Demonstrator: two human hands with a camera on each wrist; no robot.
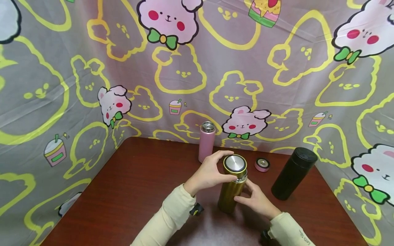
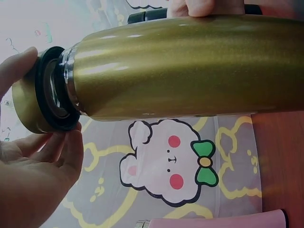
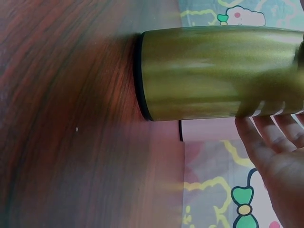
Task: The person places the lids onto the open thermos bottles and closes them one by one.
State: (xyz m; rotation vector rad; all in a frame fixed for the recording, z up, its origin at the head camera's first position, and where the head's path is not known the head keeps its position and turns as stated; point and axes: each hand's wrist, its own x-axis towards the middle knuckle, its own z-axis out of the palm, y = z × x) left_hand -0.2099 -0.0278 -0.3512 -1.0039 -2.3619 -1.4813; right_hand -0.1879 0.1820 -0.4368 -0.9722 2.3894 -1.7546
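Note:
A gold thermos flask (image 1: pixel 227 198) stands roughly upright, its black-rimmed base at or just above the tabletop in the right wrist view. My left hand (image 1: pixel 209 172) grips the gold lid (image 1: pixel 235 163), which has a silver disc on top, between thumb and fingers. In the left wrist view the lid (image 2: pixel 26 102) sits tilted at the flask's mouth, with a gap on one side showing its inside. Lower down, my right hand (image 1: pixel 258 200) holds the flask's body around its upper part. The right wrist view shows its fingers (image 3: pixel 259 142) against the gold wall.
Behind the hands stands an uncapped pink flask (image 1: pixel 206 143). Its pink lid (image 1: pixel 262 164) lies to the right of it. A black tumbler (image 1: pixel 292 174) stands at the right. Patterned cloth (image 1: pixel 184 78) surrounds the brown table (image 1: pixel 123 191) at back and sides.

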